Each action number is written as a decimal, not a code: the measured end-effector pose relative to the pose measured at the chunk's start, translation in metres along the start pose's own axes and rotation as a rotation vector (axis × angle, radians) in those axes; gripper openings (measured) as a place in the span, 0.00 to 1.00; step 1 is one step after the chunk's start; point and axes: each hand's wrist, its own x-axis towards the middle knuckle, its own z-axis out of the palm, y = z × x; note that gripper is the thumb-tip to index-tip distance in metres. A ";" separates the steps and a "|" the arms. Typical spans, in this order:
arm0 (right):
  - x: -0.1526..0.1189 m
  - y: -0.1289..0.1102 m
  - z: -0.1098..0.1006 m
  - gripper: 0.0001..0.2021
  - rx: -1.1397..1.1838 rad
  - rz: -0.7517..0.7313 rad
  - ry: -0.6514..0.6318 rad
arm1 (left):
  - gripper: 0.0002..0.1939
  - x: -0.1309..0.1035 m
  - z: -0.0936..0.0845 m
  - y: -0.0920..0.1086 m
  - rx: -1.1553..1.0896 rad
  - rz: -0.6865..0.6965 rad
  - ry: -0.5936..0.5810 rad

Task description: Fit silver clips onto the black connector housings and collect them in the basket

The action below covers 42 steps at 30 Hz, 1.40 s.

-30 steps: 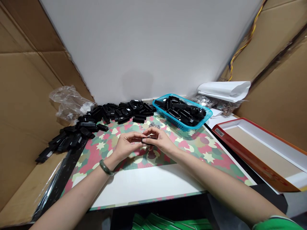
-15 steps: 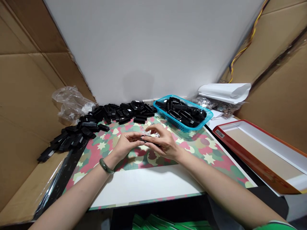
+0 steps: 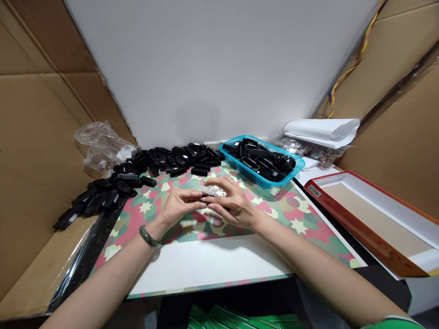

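Observation:
Between the fingertips of my left hand [image 3: 181, 205] and my right hand [image 3: 233, 203] is a small black piece [image 3: 205, 198], mostly covered by the fingers. Both hands are closed on it and meet over the middle of the camouflage-patterned mat [image 3: 144, 206]. Small shiny silver parts [image 3: 215, 191] lie just behind the fingers of my right hand, which partly hide them. Farther back, many black plastic pieces [image 3: 171, 160] are heaped along the wall. A blue basket [image 3: 262, 182] filled with similar black pieces stands at the back right of the mat.
An open red-edged box [image 3: 370, 219] lies at the right. Behind it are bags of small parts [image 3: 295, 146] under rolled white sheets [image 3: 320, 130]. A crumpled clear bag [image 3: 103, 146] rests at the left, beside cardboard [image 3: 30, 160]. A white sheet [image 3: 206, 265] lies along the front.
My right fingers have shifted slightly, and more of the silver parts shows behind them. My left wrist has moved a little to the left. Both hands still hold the black piece.

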 end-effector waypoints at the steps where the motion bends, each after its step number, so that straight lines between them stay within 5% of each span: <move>1: 0.001 -0.001 -0.001 0.09 -0.010 -0.013 0.001 | 0.13 0.000 0.000 0.000 0.003 0.003 -0.005; 10: 0.000 -0.001 0.001 0.08 0.006 0.013 0.010 | 0.12 0.001 -0.001 0.001 0.015 0.022 -0.004; 16: -0.004 0.005 0.015 0.17 0.174 0.123 0.190 | 0.13 0.004 -0.002 0.001 -0.018 0.053 0.071; 22: -0.010 0.015 0.018 0.15 0.150 0.245 0.094 | 0.16 0.007 -0.005 0.000 -0.020 0.014 0.029; 30: -0.012 0.022 0.018 0.15 0.080 0.175 0.045 | 0.25 0.009 -0.010 0.002 -0.196 -0.169 -0.010; 42: -0.013 0.023 0.022 0.09 -0.006 0.235 0.042 | 0.24 0.007 -0.002 0.002 -0.127 -0.050 0.069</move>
